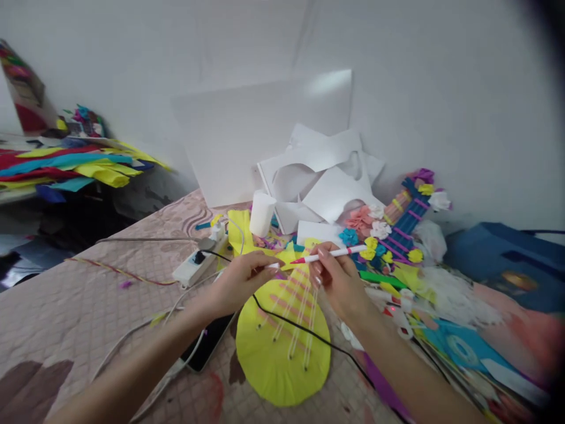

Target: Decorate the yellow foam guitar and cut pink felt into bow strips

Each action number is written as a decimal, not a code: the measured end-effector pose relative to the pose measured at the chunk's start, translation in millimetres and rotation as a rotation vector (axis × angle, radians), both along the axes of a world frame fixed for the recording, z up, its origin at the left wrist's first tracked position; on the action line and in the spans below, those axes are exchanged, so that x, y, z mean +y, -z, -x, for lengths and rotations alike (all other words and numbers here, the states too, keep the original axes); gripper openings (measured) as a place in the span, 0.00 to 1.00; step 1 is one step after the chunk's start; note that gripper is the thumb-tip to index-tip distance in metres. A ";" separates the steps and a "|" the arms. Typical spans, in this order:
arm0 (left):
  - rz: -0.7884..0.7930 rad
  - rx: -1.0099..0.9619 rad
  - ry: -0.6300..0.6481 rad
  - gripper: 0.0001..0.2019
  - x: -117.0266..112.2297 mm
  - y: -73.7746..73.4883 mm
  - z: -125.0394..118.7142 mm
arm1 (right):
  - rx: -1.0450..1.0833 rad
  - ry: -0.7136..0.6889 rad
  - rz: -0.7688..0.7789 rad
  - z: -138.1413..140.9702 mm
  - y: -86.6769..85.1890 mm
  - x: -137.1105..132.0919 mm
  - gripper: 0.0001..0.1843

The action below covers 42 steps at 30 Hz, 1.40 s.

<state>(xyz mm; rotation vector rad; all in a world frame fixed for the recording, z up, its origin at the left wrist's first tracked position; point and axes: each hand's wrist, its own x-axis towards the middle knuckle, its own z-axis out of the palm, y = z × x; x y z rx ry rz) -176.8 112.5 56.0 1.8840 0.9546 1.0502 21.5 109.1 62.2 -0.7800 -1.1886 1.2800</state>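
My right hand [338, 280] is closed round a white felt-tip pen [342, 252], whose bare pinkish-red tip points left. Pinched in the fingers of my left hand [247, 277] is a small white piece [273, 266] that looks like the pen's cap, a short gap away from the tip. Below both hands lies a round yellow paper disc [282, 371], with pinkish bands on its upper part. Several thin pale strands with dark ends [289, 330] run down it. A black cable [304, 330] crosses over the disc.
Left of the disc are a black phone [212, 341] and a white power strip [194, 268] with cables. Behind stand a white roll [262, 213] and cut white boards [326, 182]. Paper flowers [359, 221] and craft scraps crowd the right, near a blue bag [498, 265].
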 end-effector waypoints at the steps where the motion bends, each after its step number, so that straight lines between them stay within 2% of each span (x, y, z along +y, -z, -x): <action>1: -0.003 0.005 0.014 0.11 -4.2 0.2 -4.9 | 0.005 0.006 -0.012 -2.0 -1.6 -4.0 0.09; 8: -0.006 -0.060 0.010 0.07 -27.6 -2.1 -31.7 | -0.047 0.025 -0.061 -19.1 -0.3 -29.4 0.10; 10: -0.036 -0.009 0.013 0.09 -34.9 -3.9 -39.2 | -0.079 0.021 -0.075 -24.7 1.5 -37.0 0.10; 14: -0.125 0.220 0.012 0.14 -51.3 -3.0 -54.0 | -0.155 0.048 -0.086 -38.7 8.4 -56.8 0.11; 18: -0.118 0.362 0.068 0.16 -68.5 5.1 -69.2 | -0.222 0.000 -0.028 -54.4 25.5 -80.5 0.11; 22: -0.073 0.338 0.132 0.16 -83.3 18.4 -87.3 | -0.128 0.007 0.073 -62.6 48.6 -99.0 0.13; 26: -0.046 0.315 0.143 0.16 -96.2 33.2 -105.7 | -0.113 0.061 0.089 -68.4 66.1 -106.3 0.15; 30: -0.014 0.401 0.135 0.17 -102.3 38.5 -117.4 | -0.102 -0.056 0.228 -86.1 72.9 -106.9 0.19; 33: -0.055 0.572 -0.022 0.19 -94.3 37.1 -122.2 | -0.062 -0.125 0.288 -109.9 72.5 -112.4 0.24; 36: -0.160 0.807 -0.205 0.20 -71.1 37.1 -133.8 | -0.112 -0.050 0.309 -136.4 73.3 -126.3 0.23; 40: -0.255 1.013 -0.291 0.21 -26.0 39.5 -172.9 | -0.214 -0.017 0.386 -161.4 82.3 -149.1 0.23; 42: -0.248 1.029 -0.324 0.21 -7.2 40.1 -196.6 | -0.224 -0.004 0.406 -169.0 87.0 -157.9 0.22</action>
